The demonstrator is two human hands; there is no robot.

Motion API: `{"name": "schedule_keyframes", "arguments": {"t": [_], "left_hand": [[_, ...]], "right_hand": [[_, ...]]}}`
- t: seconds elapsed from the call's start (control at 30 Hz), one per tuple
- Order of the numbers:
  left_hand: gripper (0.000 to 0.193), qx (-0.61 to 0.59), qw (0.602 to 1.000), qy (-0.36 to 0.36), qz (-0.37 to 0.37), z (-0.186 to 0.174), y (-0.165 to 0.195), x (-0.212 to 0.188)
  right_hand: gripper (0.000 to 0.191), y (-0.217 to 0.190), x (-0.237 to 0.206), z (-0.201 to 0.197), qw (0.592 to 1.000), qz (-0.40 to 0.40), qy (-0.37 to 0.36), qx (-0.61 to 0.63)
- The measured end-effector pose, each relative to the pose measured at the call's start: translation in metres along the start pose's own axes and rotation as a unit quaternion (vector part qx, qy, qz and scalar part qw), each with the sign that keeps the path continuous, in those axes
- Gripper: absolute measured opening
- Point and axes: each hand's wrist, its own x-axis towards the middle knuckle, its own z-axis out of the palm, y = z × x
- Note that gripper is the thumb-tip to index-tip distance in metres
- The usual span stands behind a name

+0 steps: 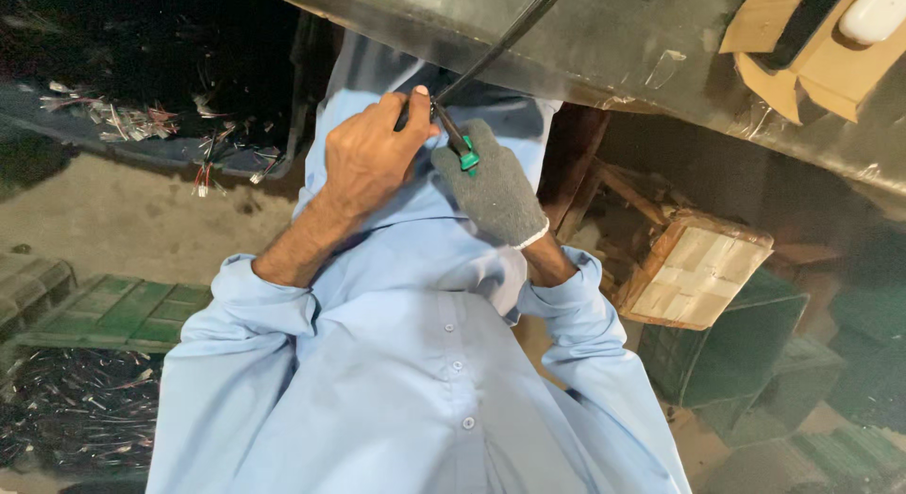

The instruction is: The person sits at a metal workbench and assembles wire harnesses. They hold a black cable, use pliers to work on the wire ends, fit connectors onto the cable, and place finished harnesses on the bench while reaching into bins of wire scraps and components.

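Note:
My bare left hand (pixel 371 156) is closed around a black cable (pixel 505 43) that runs down from the upper right, under the edge of a dark bench. My right hand (pixel 491 190), in a grey knit glove, holds a small tool with a green handle (pixel 468 158) and a dark blade laid against the cable just beside my left thumb. Both hands are close together above my lap, over my light blue shirt (pixel 415 362).
A dark bench edge (pixel 604 41) with cardboard (pixel 802 60) on it crosses the top. A wooden box (pixel 698 267) and green crates (pixel 746 362) stand at right. At left are a green crate (pixel 123 310), a bin of dark wire pieces (pixel 75 409) and a tray of wire scraps (pixel 142 126).

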Motion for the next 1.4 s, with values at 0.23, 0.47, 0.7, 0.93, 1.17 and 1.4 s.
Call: {"name": "schedule_keyframes", "arguments": {"t": [0.23, 0.47, 0.7, 0.93, 1.17, 1.4], "left_hand": [[0.041, 0.026, 1.0, 0.0, 0.014, 0.007, -0.014, 0.001], [0.047, 0.016, 1.0, -0.023, 0.012, 0.007, -0.021, 0.007], [0.044, -0.289, 0.94, -0.11, -0.143, -0.017, -0.012, 0.011], [0.036, -0.466, 0.838, -0.142, -0.247, -0.022, 0.003, 0.009], [0.045, -0.127, 0.988, -0.054, -0.076, -0.017, 0.007, 0.02], [0.039, -0.194, 0.974, -0.041, -0.11, -0.017, -0.013, -0.005]], "right_hand": [[0.037, -0.006, -0.002, 0.001, 0.999, -0.041, 0.03, -0.012], [0.034, 0.003, 0.021, 0.007, 0.997, -0.044, 0.051, -0.044], [0.03, 0.017, 0.026, 0.001, 0.985, -0.161, 0.052, -0.034], [0.036, 0.014, 0.026, -0.011, 0.976, -0.217, 0.028, -0.011], [0.028, 0.009, 0.005, -0.009, 0.998, -0.062, 0.006, -0.002], [0.034, -0.011, 0.009, -0.014, 0.98, -0.192, 0.012, -0.039]]}}
